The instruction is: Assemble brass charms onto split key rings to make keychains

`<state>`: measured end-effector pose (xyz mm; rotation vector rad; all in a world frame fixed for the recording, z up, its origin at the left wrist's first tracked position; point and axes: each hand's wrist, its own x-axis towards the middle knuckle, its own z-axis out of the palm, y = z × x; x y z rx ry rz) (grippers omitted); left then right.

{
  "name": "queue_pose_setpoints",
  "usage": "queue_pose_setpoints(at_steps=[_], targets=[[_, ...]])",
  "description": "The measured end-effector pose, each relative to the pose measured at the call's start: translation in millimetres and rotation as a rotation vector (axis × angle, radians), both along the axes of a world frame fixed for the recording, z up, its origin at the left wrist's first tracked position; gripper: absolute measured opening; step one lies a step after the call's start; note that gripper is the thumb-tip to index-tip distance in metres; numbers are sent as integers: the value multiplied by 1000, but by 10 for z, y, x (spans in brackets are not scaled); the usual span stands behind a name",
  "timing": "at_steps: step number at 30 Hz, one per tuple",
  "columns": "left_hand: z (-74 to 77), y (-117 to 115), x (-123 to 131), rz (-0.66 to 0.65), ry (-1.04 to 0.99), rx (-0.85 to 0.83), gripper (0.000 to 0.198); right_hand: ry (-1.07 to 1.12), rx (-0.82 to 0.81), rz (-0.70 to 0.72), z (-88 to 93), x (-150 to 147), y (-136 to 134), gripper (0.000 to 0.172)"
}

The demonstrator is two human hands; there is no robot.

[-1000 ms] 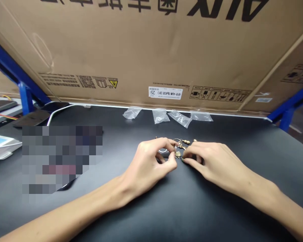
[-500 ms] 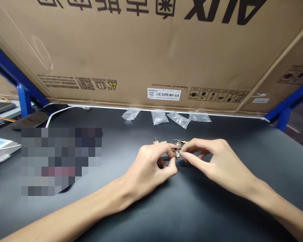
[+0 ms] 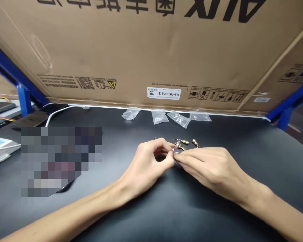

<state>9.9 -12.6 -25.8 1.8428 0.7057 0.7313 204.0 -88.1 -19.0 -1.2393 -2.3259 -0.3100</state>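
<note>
Brass charms (image 3: 183, 143) hang from a wire ring (image 3: 175, 141) at the middle of the frame, where the two hands meet on a black work surface (image 3: 244, 161), partly hidden by the fingers. The left hand (image 3: 146, 164) is curled, its thumb and forefinger (image 3: 171, 153) pinching the lower part of the bunch. The right hand (image 3: 207, 164) reaches in from the lower right, fingers pressed together and tips at the same spot; whether they grip anything cannot be told. A gourd-shaped brass bead (image 3: 195, 143) lies just past the right hand, and a tiny metal piece (image 3: 155, 138) just past the left. Four clear plastic bags (image 3: 159, 116) lie in a row behind them, along the foot of a large cardboard box (image 3: 151, 50). Upper left, a blue metal frame (image 3: 25, 99), white cable (image 3: 59, 114) and black tablet (image 3: 30, 119) stand beyond a pixelated patch (image 3: 60, 161) that hides whatever lies left of the hands.
</note>
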Motion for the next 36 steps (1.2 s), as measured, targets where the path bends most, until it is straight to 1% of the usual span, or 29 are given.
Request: queue_pose_setpoints(at_steps=[2,3,5,7,8,10,12,14,19,24,27,30,33,36], targets=[[12,18,0,8,-26,-33,9,-4,-11,-55,27,77,28,22],[19,29,-1,14,-33,-46,8,11,-28,-124,49,132,50,23],[36,45,-2,22,-41,-70,8,14,-55,-341,103,262,104,21],[53,49,-8,23,-42,-78,8,-20,-157,-524,156,389,159,19],[60,46,-11,21,-44,-78,8,-36,-224,-581,176,442,182,20],[69,35,-17,19,-44,-77,7,-55,-346,-629,203,514,212,21],[69,26,-20,24,-43,-73,6,-63,-428,-630,214,544,222,23],[61,23,-19,27,-43,-72,6,-71,-474,-612,219,548,219,23],[31,31,-10,9,-61,-93,5,-101,-522,-560,228,512,203,20],[19,33,-3,-1,-61,-84,5,-7,-573,-390,231,465,171,21],[23,35,-4,-8,-70,-88,6,-3,-485,-378,209,504,177,18],[22,33,-7,-7,-70,-93,6,-82,-375,-336,170,581,210,20],[15,29,-11,-6,-63,-87,6,-144,-375,-302,141,623,240,22],[14,28,-11,-4,-51,-82,7,-164,-383,-343,124,625,251,17]])
